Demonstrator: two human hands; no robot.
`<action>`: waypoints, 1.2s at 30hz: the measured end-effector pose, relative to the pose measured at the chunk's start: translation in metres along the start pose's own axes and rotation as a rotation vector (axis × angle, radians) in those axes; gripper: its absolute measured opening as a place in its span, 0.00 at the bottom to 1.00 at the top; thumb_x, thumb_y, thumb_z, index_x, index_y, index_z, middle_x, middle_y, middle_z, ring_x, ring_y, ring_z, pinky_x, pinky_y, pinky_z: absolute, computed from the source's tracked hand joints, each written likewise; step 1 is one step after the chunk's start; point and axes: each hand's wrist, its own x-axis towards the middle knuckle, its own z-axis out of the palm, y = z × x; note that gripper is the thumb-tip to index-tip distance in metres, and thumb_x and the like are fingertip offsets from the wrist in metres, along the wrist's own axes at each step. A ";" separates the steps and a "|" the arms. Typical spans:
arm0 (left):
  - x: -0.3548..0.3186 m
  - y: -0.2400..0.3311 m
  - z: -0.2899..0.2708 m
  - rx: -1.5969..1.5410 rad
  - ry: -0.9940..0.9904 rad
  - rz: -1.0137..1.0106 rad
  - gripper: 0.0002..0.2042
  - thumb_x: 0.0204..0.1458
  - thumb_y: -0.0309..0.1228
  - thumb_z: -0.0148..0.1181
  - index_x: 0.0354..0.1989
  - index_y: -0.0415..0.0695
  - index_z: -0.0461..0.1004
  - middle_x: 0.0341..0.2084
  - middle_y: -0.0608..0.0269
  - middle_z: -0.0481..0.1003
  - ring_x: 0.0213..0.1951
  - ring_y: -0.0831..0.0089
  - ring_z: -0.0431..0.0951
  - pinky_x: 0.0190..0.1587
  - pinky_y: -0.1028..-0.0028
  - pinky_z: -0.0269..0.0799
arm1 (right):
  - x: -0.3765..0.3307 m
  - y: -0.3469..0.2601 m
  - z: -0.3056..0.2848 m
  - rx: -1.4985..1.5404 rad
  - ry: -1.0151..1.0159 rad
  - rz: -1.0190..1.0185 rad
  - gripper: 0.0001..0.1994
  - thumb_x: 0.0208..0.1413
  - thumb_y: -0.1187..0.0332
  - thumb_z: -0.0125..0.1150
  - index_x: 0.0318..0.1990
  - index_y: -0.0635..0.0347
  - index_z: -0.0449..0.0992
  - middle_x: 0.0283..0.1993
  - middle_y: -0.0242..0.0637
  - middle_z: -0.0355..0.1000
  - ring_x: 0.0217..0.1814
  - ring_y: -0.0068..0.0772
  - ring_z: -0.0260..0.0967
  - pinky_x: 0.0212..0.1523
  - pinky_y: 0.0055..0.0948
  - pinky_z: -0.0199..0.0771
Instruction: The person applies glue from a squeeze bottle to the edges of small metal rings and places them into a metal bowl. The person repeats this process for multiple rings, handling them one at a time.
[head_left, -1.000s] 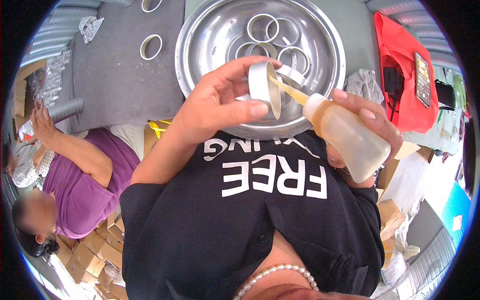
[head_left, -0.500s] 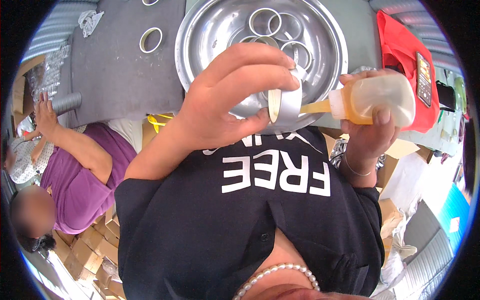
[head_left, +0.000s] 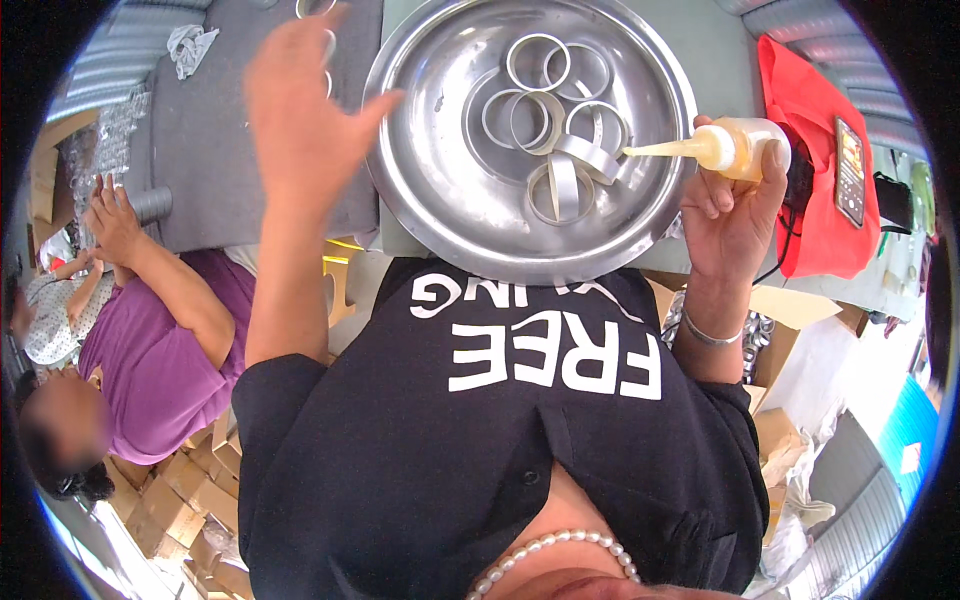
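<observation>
A round steel tray [head_left: 430,200] lies in front of me with several metal rings [head_left: 555,120] in it. My right hand [head_left: 730,215] holds a squeeze bottle of yellowish liquid [head_left: 730,147] at the tray's right rim, with its nozzle pointing left over the rings. My left hand [head_left: 305,120] is raised with fingers spread and holds nothing, over the grey mat [head_left: 215,150] left of the tray. More rings [head_left: 318,20] on the mat are partly hidden behind that hand.
A person in a purple top [head_left: 150,350] sits at my left, hands at a heap of shiny parts [head_left: 100,150]. A red cloth [head_left: 810,150] with a phone [head_left: 851,170] lies right of the tray. Cardboard boxes [head_left: 180,500] are stacked on the floor.
My left hand has let go of the ring it held; that ring now lies in the tray. The hand moved left and opened. The bottle moved to the tray's right rim.
</observation>
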 end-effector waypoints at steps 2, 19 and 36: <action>-0.008 0.009 0.024 -0.216 -0.260 0.072 0.36 0.32 0.35 0.73 0.56 0.42 0.67 0.51 0.52 0.69 0.55 0.54 0.67 0.61 0.61 0.59 | 0.004 0.003 -0.004 0.006 -0.051 -0.009 0.26 0.64 0.50 0.44 0.48 0.71 0.72 0.44 0.50 0.75 0.17 0.11 0.53 0.17 0.12 0.56; -0.019 0.037 0.014 -1.274 -0.722 -0.490 0.25 0.50 0.38 0.61 0.52 0.35 0.66 0.45 0.49 0.72 0.47 0.57 0.76 0.41 0.64 0.80 | -0.022 0.008 0.012 -0.639 -0.054 -0.535 0.38 0.53 0.42 0.57 0.57 0.68 0.58 0.49 0.60 0.68 0.45 0.44 0.73 0.35 0.25 0.79; -0.035 0.069 0.000 -1.976 -0.940 -0.802 0.27 0.61 0.47 0.44 0.57 0.32 0.60 0.40 0.46 0.72 0.38 0.55 0.80 0.31 0.64 0.84 | -0.045 -0.006 0.025 -0.937 -0.655 -0.722 0.34 0.48 0.57 0.69 0.58 0.58 0.58 0.48 0.61 0.70 0.43 0.45 0.76 0.37 0.34 0.80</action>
